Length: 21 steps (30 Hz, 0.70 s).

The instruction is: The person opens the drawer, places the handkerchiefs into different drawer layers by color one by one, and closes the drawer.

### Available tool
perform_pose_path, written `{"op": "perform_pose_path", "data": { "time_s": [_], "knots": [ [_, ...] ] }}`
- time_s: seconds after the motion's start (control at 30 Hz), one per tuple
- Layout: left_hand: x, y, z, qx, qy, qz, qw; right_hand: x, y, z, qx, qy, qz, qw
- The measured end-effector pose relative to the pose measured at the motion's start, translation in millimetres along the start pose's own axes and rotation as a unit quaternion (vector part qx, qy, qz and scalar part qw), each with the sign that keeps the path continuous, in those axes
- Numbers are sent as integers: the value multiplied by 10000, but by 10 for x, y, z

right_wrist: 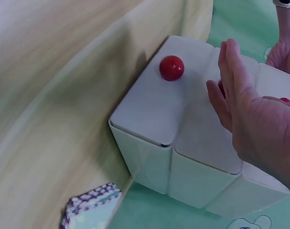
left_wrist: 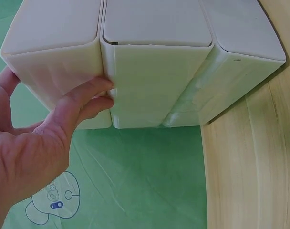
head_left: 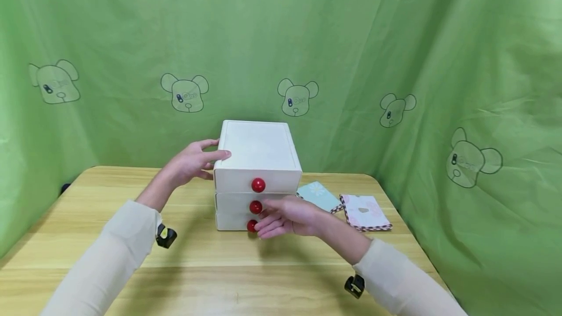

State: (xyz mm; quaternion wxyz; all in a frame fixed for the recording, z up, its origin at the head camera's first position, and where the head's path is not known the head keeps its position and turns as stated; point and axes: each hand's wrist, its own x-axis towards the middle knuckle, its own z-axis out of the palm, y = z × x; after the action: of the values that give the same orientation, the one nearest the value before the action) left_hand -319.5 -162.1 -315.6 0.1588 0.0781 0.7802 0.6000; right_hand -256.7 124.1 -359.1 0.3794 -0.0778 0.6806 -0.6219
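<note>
A white three-drawer box (head_left: 259, 145) stands on the table, all its drawers pushed in. Red round knobs mark the top drawer (head_left: 237, 181), the middle drawer (head_left: 232, 203) and the bottom drawer (head_left: 230, 222). My left hand (head_left: 193, 160) rests against the box's upper left, one finger over the top edge and others on the side wall. In front of the lower drawers is my right hand (head_left: 290, 216), fingers extended beside the middle knob (head_left: 255, 207) and the bottom knob (head_left: 251, 226). Whether it touches the middle knob is unclear; in the right wrist view the fingers partly cover it.
Right of the box lie a light blue folded cloth (head_left: 317, 195) and a white-pink folded cloth (head_left: 365, 211) with checked edging. A green curtain (head_left: 246, 38) with bear-head prints hangs behind and beside the wooden table (head_left: 210, 277).
</note>
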Motion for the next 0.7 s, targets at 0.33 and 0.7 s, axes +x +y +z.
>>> {"op": "perform_pose_path", "data": {
  "time_s": [0.33,0.7],
  "knots": [
    [17,-4,0,-75,-40,22,10000,158,126,42,382,229,-31,9990],
    [14,-14,-15,-29,-14,24,10000,301,158,173,939,724,-229,9927]
  ]
}}
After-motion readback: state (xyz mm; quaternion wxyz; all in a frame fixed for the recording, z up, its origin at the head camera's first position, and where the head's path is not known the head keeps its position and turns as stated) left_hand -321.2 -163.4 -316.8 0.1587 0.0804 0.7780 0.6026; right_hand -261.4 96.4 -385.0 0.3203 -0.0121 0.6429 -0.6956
